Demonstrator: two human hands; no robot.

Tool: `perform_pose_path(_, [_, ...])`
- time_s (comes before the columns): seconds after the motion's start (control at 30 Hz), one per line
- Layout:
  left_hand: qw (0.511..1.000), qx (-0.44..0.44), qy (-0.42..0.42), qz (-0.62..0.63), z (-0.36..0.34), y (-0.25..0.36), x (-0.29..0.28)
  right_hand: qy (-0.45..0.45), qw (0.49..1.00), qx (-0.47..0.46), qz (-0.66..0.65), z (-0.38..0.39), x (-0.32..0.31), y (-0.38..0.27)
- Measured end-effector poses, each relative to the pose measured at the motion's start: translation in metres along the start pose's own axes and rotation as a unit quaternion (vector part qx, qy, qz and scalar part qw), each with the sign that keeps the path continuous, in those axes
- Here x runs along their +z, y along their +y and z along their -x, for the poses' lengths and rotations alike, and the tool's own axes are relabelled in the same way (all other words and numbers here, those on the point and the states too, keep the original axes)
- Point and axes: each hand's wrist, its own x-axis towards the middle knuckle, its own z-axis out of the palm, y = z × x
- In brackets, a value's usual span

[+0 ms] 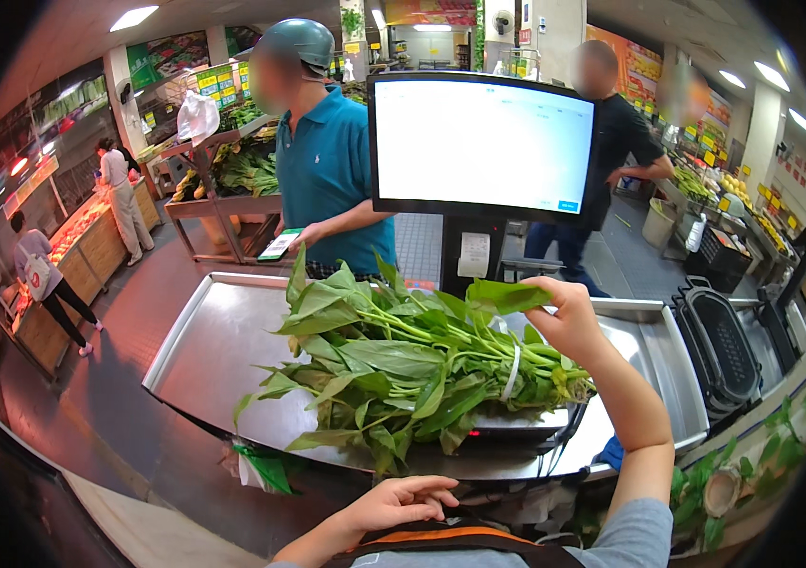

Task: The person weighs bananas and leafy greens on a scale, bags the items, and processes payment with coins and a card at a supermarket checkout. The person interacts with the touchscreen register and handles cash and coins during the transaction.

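A big bunch of leafy greens (403, 355), tied with a white band (513, 371) near its stem end, lies across the metal counter (199, 336) and covers most of a scale (516, 426). Above the stems, my right hand (564, 317) pinches a single broad green leaf (505, 297) between thumb and fingers. Close to my body, below the counter's near edge, is my left hand (403, 502). Its fingers stretch to the right, loosely apart, with nothing in them.
A monitor (483, 142) stands behind the greens, with a receipt printer (475, 256) below. Across the counter a person in a blue shirt (327, 170) holds a phone (280, 244). Stacked black baskets (720, 341) sit at the right. A green plastic bag (265, 469) hangs from the near edge.
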Motion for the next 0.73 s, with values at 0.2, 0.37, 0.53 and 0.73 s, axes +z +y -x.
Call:
perform_pose_path(0.2, [0.998, 0.02, 0.009, -0.063, 0.008, 0.006, -0.005, 0.228, 0.967, -0.114, -0.003, -0.043, 0.004, -0.01])
perform_pose_path(0.37, [0.729, 0.341, 0.067, -0.589, -0.065, 0.047, 0.012, 0.253, 0.928, -0.236, 0.142, -0.135, 0.016, -0.011])
perform_pose_path(0.53, [0.494, 0.058, 0.017, -0.867, -0.19, 0.083, 0.001, 0.244, 0.934, -0.217, 0.143, -0.196, 0.046, -0.024])
perform_pose_path(0.73, [0.548, -0.008, 0.011, -0.837, -0.226, 0.08, -0.021, 0.203, 0.928, -0.173, 0.261, -0.221, 0.025, -0.02])
